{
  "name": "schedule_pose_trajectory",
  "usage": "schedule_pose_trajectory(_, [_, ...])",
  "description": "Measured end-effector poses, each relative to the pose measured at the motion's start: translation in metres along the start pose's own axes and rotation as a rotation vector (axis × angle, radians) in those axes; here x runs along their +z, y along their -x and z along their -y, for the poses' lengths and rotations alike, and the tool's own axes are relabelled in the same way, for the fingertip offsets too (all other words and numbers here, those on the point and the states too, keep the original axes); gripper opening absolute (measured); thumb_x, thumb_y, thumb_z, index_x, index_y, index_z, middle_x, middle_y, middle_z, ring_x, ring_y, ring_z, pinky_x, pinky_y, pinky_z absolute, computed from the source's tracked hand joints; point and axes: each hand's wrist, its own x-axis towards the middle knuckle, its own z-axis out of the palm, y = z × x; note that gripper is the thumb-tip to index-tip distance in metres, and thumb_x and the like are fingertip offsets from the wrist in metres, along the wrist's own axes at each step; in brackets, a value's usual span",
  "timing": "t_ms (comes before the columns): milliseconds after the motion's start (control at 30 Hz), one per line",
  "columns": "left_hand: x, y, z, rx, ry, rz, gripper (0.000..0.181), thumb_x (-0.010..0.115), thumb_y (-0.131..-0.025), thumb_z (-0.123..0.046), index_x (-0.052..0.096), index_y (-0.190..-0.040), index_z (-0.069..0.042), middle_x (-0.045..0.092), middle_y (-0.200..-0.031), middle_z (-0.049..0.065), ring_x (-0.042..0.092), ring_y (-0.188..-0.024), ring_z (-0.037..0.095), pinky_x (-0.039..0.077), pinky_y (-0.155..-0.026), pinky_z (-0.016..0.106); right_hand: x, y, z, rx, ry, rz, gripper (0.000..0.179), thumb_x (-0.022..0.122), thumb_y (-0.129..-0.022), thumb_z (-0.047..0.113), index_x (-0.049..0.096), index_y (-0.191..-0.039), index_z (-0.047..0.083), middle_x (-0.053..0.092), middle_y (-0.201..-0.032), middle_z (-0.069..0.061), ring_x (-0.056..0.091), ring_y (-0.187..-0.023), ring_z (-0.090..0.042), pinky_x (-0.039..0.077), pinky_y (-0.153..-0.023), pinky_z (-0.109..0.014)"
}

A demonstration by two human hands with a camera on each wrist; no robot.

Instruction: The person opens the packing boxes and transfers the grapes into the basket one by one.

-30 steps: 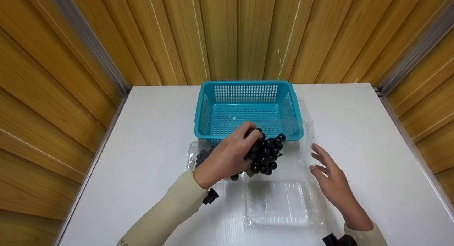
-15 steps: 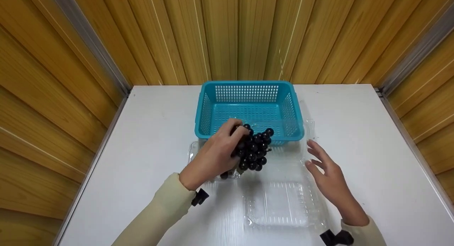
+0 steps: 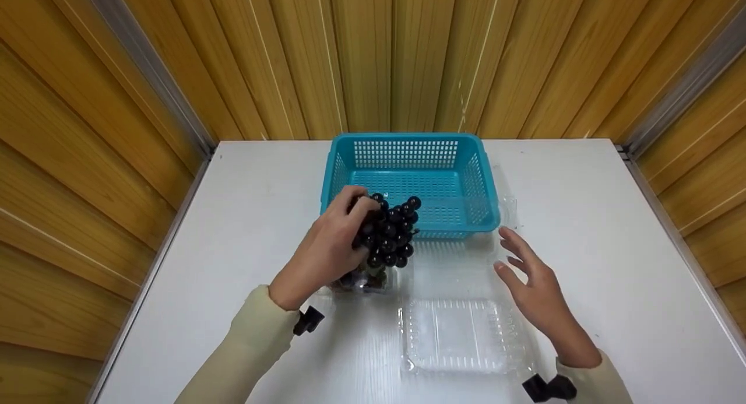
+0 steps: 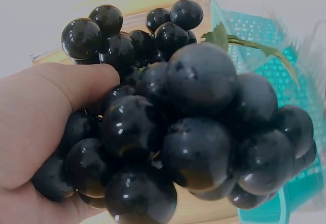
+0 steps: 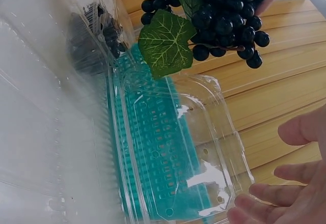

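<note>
My left hand (image 3: 323,243) grips a bunch of dark grapes (image 3: 389,236), held up over the front edge of a blue basket (image 3: 488,188). In the left wrist view, the thumb presses against the grapes (image 4: 198,150) and they fill much of the picture. A green leaf (image 5: 167,42) hangs from the bunch in the right wrist view. My right hand (image 3: 539,290) has its fingers spread beside the raised lid of a clear plastic clamshell box (image 3: 454,337). Its fingertips come right at the lid's edge (image 5: 239,147) in the right wrist view.
A second clear box (image 3: 367,284) with dark grapes inside sits beneath the left hand, partly hidden by it. The basket stands at the back of the white table (image 3: 256,188), before a wood-panelled wall (image 3: 408,54).
My left hand has carried the bunch of grapes leftward and slightly away from me. The right hand has shifted a little to the left, fingers still spread.
</note>
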Motion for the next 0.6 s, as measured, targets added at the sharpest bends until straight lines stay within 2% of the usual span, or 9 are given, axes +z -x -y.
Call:
schedule_pose_trajectory(300, [-0.013,-0.005,0.012,-0.043,0.002,-0.045,0.055,0.073,-0.07,0.005,0.053,-0.118,-0.012,0.047,-0.127,0.006,0.053,-0.114,0.017,0.053,-0.095,0.03,0.004,0.001,0.0,-0.006,-0.014,0.002,0.057,0.053,-0.099,0.019,0.03,-0.151,0.013,0.038,-0.154,-0.009,0.039,-0.14,-0.028,0.025,-0.1,0.002])
schedule_pose_trajectory(600, [-0.023,-0.013,0.023,-0.081,0.002,-0.092,0.054,0.071,-0.07,0.004,0.052,-0.118,-0.011,0.046,-0.126,0.007,0.052,-0.118,0.019,0.05,-0.099,0.033,0.005,0.002,-0.001,0.016,0.009,0.009,0.057,0.053,-0.099,0.021,0.031,-0.151,0.013,0.038,-0.154,-0.008,0.04,-0.14,-0.027,0.032,-0.106,-0.016])
